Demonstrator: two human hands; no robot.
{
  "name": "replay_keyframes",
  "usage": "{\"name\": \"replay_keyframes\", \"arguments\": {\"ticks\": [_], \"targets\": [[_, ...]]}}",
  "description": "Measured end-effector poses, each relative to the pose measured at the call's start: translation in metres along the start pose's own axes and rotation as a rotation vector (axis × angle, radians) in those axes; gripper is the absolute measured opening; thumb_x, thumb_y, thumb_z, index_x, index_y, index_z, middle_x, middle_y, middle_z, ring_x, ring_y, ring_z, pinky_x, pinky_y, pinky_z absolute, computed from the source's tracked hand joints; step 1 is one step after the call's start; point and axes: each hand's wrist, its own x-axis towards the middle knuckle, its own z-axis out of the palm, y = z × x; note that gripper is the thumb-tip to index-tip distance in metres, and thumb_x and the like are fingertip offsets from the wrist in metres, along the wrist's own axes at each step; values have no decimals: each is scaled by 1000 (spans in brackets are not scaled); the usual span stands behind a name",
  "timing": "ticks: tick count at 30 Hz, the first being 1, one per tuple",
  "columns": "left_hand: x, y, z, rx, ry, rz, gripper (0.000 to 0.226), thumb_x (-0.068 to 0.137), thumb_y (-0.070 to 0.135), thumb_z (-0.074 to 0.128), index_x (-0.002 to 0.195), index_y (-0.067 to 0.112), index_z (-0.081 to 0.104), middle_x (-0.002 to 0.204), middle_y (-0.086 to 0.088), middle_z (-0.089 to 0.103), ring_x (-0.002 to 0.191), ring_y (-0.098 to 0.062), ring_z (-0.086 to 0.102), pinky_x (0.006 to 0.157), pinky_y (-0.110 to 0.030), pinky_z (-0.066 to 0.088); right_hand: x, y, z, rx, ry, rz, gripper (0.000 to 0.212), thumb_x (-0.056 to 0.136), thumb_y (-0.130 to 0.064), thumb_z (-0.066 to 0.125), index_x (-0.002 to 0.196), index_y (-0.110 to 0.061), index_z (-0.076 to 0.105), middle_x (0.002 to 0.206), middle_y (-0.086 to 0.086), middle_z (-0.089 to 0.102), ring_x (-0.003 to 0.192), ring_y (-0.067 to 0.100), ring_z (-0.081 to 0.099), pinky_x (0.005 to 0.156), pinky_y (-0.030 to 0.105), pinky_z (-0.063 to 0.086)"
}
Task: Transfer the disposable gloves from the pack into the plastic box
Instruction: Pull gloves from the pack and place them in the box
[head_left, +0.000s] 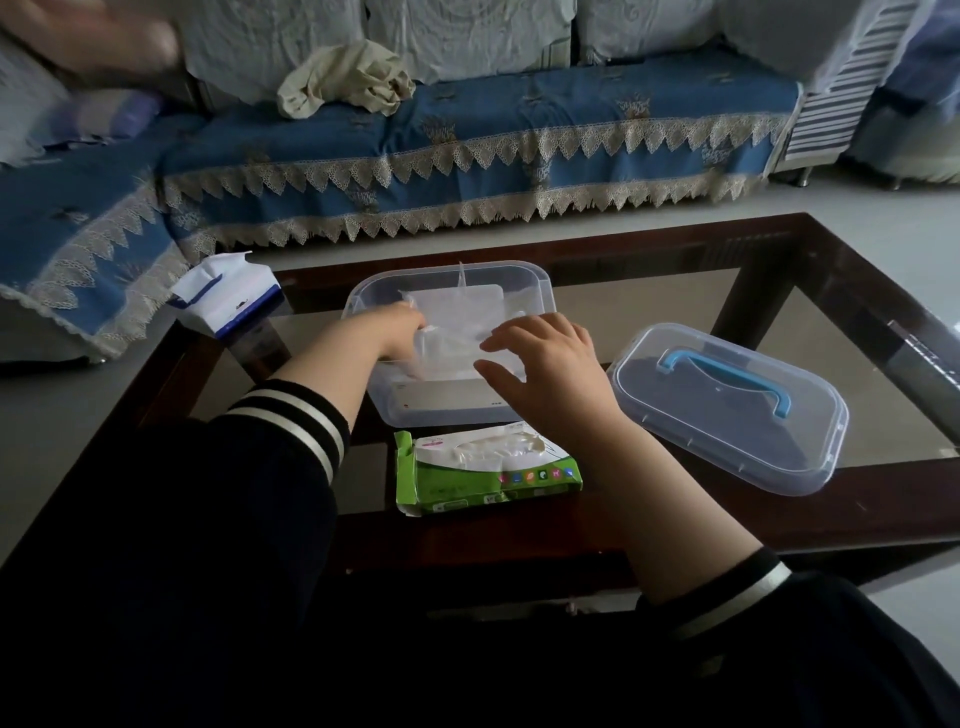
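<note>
A clear plastic box (524, 280) stands open in the middle of the glass table. Thin transparent disposable gloves (457, 322) lie inside it. My left hand (395, 330) reaches into the box at its left side, and its fingers are hidden among the gloves. My right hand (545, 364) hovers over the box's near right part with fingers spread and relaxed, holding nothing. The green and white glove pack (483, 475) lies flat on the table just in front of the box, its top torn open, with more gloves showing through the opening.
The box's clear lid (727, 410) with a blue handle lies to the right on the table (779, 270). A blue and white tissue pack (228, 301) sits at the table's far left corner. A sofa with a blue cover stands behind.
</note>
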Motion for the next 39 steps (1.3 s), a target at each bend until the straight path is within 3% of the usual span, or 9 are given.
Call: {"name": "replay_keyframes", "arguments": {"ticks": [7, 11, 15, 18, 21, 26, 30, 36, 39], "targets": [[-7, 1, -15, 176, 66, -92, 77, 80, 24, 78, 145, 36, 40, 152, -11, 24, 138, -36, 25, 107, -51, 39, -3, -7, -5, 208, -2, -39, 13, 91, -27, 62, 95, -20, 72, 91, -7, 69, 76, 11, 59, 65, 36, 53], [-33, 9, -25, 16, 360, -124, 35, 93, 23, 64, 127, 30, 60, 136, -10, 42, 127, -31, 35, 96, -47, 44, -7, -16, -9, 273, -262, 55, 16, 88, -35, 65, 97, -23, 71, 88, -10, 71, 77, 6, 63, 71, 32, 55], [-77, 28, -4, -407, 614, 23, 15, 97, 27, 56, 98, 19, 68, 99, 2, 64, 82, -12, 56, 72, -28, 41, -12, -17, 0, 129, -539, 117, 30, 86, -42, 66, 111, -25, 68, 111, -6, 68, 99, 13, 62, 87, 36, 53], [-107, 40, 21, -562, 455, 79, 14, 96, 29, 57, 97, 21, 68, 89, 9, 66, 79, -8, 59, 75, -30, 49, -17, -15, 13, 62, -593, 169, 38, 90, -41, 61, 125, -27, 61, 125, -2, 62, 111, 19, 57, 93, 37, 48], [-117, 46, 47, -554, 193, 48, 32, 91, 29, 66, 122, 22, 62, 118, 5, 64, 106, -14, 60, 94, -35, 49, -22, -12, 22, 22, -638, 205, 36, 90, -41, 61, 123, -26, 62, 121, 6, 61, 106, 21, 58, 92, 37, 49], [-112, 50, 74, -410, 29, 43, 86, 80, 47, 75, 150, 25, 32, 153, -1, 36, 139, -23, 33, 112, -45, 34, -25, -8, 33, 107, -550, 318, 3, 82, -36, 67, 83, -39, 69, 103, 1, 66, 77, 15, 66, 68, 25, 50], [-101, 50, 89, -414, -10, 46, 75, 71, 51, 80, 137, 34, 47, 140, 4, 50, 132, -24, 41, 106, -45, 40, -29, -9, 35, 27, -534, 199, 13, 87, -29, 64, 94, -25, 74, 108, -3, 64, 105, 17, 51, 81, 33, 47], [-93, 48, 100, -493, -28, 4, 66, 68, 46, 84, 127, 36, 55, 131, 3, 56, 126, -26, 44, 103, -48, 43, -33, -9, 39, 3, -551, 162, 22, 97, -19, 48, 110, -9, 63, 118, 11, 57, 113, 28, 48, 92, 38, 42], [-91, 48, 102, -519, -29, 10, 53, 68, 43, 84, 115, 42, 58, 126, 0, 58, 124, -27, 46, 100, -45, 45, -31, -9, 34, 122, -502, 230, 14, 97, -15, 46, 105, -10, 57, 111, 8, 57, 105, 26, 51, 76, 31, 37]]}}
